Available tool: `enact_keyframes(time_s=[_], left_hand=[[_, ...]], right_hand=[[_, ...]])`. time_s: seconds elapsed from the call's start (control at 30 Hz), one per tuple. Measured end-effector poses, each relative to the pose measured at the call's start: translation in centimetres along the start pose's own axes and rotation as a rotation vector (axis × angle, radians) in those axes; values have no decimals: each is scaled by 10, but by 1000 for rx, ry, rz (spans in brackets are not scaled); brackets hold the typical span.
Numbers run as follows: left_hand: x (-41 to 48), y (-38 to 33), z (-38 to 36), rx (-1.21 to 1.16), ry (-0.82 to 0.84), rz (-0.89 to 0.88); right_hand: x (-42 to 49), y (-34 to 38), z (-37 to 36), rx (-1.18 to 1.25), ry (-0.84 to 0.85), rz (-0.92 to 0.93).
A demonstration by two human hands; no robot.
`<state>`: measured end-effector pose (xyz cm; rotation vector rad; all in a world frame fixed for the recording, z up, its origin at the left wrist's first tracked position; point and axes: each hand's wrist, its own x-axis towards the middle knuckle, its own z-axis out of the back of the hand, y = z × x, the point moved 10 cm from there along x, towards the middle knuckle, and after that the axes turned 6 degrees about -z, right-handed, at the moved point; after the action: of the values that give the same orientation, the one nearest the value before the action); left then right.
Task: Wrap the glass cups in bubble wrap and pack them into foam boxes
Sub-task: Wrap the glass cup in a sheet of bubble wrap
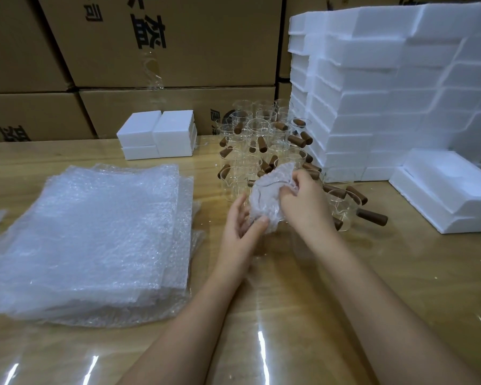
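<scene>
Foam containers, head view: open foam box [439, 187] lies on the table [289, 315] at right, moulded recess facing up, only white foam showing in it.
Foam stack: tall foam box stack [372, 93] stands behind the open one, all closed, contents not visible.
Small boxes: small foam boxes [159, 134] at the back, left of centre, closed, two layers, contents not visible.
Task thing: bubble-wrap bundle [265, 198] at centre, held in front of the glass cups [257, 132].
Left hand: left hand [239, 226] grips the bundle from lower left, thumb pressed on its lower edge, fingers behind it.
Right hand: right hand [307, 201] has its fingers curled, pinching the wrap at the bundle's upper right.
Hidden: cannot tell whether a cup is inside the bundle, the wrap is crumpled and cloudy. Left fingertips are behind the bundle. Right hand and forearm cover some of the nearest cups.
Cups: clear, with brown wooden handles, packed close together between the small foam boxes and the foam box stack; overlapping glass makes them hard to count.
Cut off: foam box stack runs out of frame at right.
Around: bubble wrap sheets [95, 240] piled flat on the table left of the hands; cardboard cartons [178, 43] with black print stacked behind the table; glare streaks on the glossy tabletop near the bottom edge.
</scene>
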<state>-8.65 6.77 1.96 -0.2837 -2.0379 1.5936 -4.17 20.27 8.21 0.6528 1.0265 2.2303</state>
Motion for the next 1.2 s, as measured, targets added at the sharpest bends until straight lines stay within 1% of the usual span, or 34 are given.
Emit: enact_keyframes(time_s=[0.13, 0.27, 0.33, 0.43, 0.47, 0.53, 0.6, 0.7, 0.8, 0.87, 0.93, 1.03, 1.07, 1.13, 1.2], left_hand=[[-1, -8, -4, 100, 21, -90], [1, -9, 7, 137, -82, -99], [2, -6, 15, 157, -138, -79], [2, -7, 22, 220, -182, -113], [2, -9, 22, 229, -193, -125], [1, -12, 23, 244, -220, -150], [0, -17, 23, 275, -242, -180], [-3, -22, 25, 344, -274, -231], [-4, -25, 27, 431, -299, -261], [-5, -23, 25, 422, -293, -247], [-6, -23, 23, 373, -284, -239], [-7, -24, 21, 339, -257, -244], [-5, -22, 21, 318, -238, -232], [-3, -17, 23, 265, -243, -179], [-1, -11, 32, 207, -302, -120]], right_hand=[[-4, 6, -6, 22, 16, 27], [-10, 14, -12, 40, 25, 87], [-12, 16, -21, 62, 92, 102], [-14, 9, -34, 136, 230, 14], [-14, 8, -37, 140, 252, -4], [-13, 10, -37, 89, 213, 13], [-15, 14, -32, 32, 108, 41], [-24, 19, -25, 17, -41, 84], [-30, 20, -21, 14, -98, 96], [-30, 23, -17, -36, -98, 115], [-30, 35, -14, -115, -63, 217], [-38, 62, -21, -319, 13, 508], [-40, 65, -25, -353, 38, 569], [-40, 64, -30, -275, 106, 574], [-37, 55, -35, -125, 192, 466]])
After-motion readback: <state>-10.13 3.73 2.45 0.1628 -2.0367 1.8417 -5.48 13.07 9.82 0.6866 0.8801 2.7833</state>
